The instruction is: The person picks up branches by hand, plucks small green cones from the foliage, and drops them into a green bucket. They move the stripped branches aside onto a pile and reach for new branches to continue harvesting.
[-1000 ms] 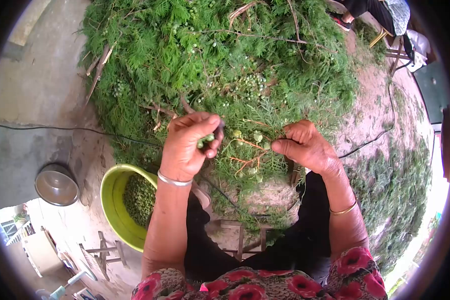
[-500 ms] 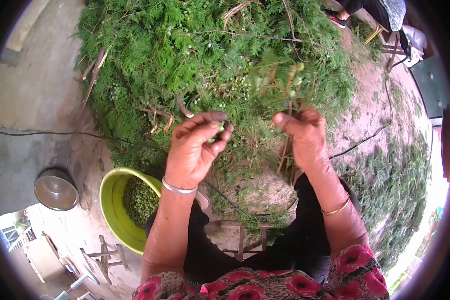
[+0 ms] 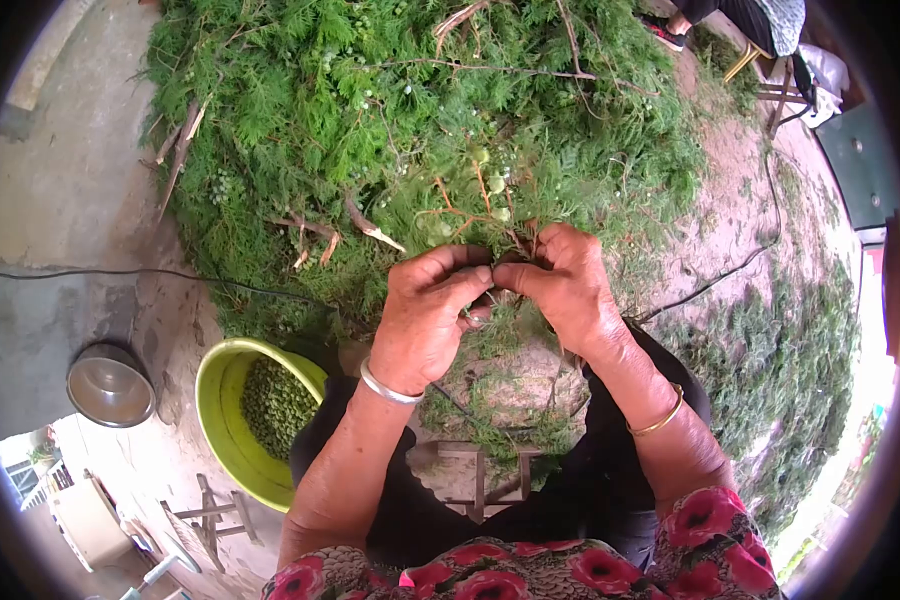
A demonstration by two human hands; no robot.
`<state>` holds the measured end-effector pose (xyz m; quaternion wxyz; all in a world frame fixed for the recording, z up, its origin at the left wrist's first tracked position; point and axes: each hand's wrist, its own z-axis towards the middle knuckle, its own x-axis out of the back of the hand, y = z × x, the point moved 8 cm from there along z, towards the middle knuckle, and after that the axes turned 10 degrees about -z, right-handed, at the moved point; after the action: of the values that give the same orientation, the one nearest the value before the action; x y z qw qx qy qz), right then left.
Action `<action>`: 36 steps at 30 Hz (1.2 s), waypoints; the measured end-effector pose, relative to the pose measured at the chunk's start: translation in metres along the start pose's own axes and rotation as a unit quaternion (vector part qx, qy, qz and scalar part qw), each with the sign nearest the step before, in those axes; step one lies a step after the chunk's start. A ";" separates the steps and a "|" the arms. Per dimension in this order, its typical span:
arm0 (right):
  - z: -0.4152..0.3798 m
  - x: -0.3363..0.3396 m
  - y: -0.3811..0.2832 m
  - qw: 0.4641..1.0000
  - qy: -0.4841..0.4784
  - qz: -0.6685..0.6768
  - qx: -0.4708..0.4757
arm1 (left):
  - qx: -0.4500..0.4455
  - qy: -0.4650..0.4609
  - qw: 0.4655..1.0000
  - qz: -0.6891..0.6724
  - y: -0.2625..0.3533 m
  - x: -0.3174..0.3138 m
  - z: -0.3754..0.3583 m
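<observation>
A twig (image 3: 481, 190) with brown stems, green leaves and round pale green cones rises from the pinch of my right hand (image 3: 560, 285). Thumb to thumb with it, my left hand (image 3: 430, 315) has its fingers closed at the base of the twig; something small and green shows between them, partly hidden. Beyond both hands spreads a large heap of green branches (image 3: 300, 120). To the left of my left forearm, a yellow-green bucket (image 3: 210, 400) holds many small green cones (image 3: 275, 405).
A metal bowl (image 3: 111, 385) sits on the floor at the left, near a black cable (image 3: 100, 272). Loose greenery (image 3: 770, 360) covers the ground at the right. Another person's foot (image 3: 665, 32) shows at the top right, beside a stool. A small wooden frame (image 3: 480, 480) lies between my legs.
My hands have come together. My right hand moved left with the twig, and my left hand moved right and slightly down to meet it. The twig is less blurred.
</observation>
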<state>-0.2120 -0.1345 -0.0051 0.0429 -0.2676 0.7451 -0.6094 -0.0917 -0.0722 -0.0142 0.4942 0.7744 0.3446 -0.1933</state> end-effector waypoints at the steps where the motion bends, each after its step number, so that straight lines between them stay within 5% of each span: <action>1: 0.000 0.001 -0.001 1.000 0.001 0.000 0.000 | 0.001 -0.001 1.000 0.000 0.000 -0.001 -0.001; 7: 0.001 0.001 -0.004 0.987 -0.049 0.150 -0.003 | 0.005 -0.018 1.000 0.007 0.025 -0.008 -0.012; 9: -0.002 0.004 -0.007 0.997 -0.063 0.020 -0.040 | 0.002 -0.047 0.999 -0.018 0.036 0.001 -0.014; 24: -0.001 -0.003 -0.016 0.996 -0.033 -0.055 0.056 | -0.106 -0.076 0.987 -0.090 0.060 0.012 -0.014; 28: 0.000 -0.005 -0.015 0.971 0.000 -0.171 0.166 | -0.218 0.090 0.967 0.095 0.082 0.021 -0.020; 30: -0.003 -0.006 -0.020 0.960 0.022 -0.191 0.203 | -0.306 0.120 0.890 0.317 0.094 0.015 -0.022; 34: -0.011 -0.007 -0.022 0.960 -0.009 -0.223 0.167 | -0.150 0.109 0.902 0.391 0.073 0.029 -0.006; 36: -0.016 -0.012 -0.032 0.944 -0.002 -0.216 0.248 | -0.121 0.105 0.919 0.359 0.067 0.030 -0.004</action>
<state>-0.1969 -0.1190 0.0252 -0.0233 -0.4042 0.4947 -0.7690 -0.0226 -0.0768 0.0102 0.5815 0.7961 0.1139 0.1229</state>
